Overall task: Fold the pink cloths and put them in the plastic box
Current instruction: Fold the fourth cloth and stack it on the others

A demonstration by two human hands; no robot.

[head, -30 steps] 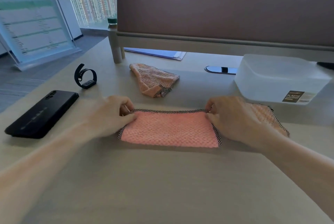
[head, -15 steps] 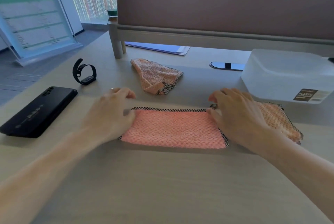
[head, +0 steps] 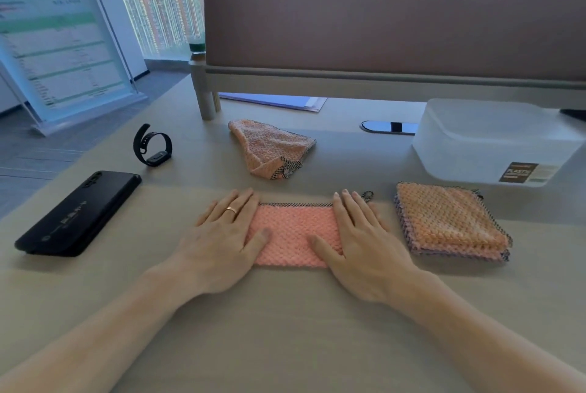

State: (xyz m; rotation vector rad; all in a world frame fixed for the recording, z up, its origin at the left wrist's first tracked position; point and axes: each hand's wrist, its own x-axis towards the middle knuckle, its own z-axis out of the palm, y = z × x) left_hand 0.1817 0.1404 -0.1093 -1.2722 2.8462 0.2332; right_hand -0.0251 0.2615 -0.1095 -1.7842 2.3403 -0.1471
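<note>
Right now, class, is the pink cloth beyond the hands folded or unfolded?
Unfolded: the far pink cloth lies crumpled in a loose heap, its checked corner bunched.

Single head-worn view, angled forward and down, close over table (head: 285, 329)

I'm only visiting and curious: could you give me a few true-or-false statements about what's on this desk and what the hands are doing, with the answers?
1. The left hand and right hand press flat on the middle pink cloth. True.
2. Folded cloths already sit inside the plastic box. False: the folded pile lies on the desk, in front of the plastic box.
3. A crumpled cloth lies beyond the hands. True.
4. The black phone is on the person's right. False: the black phone lies on their left.
</note>
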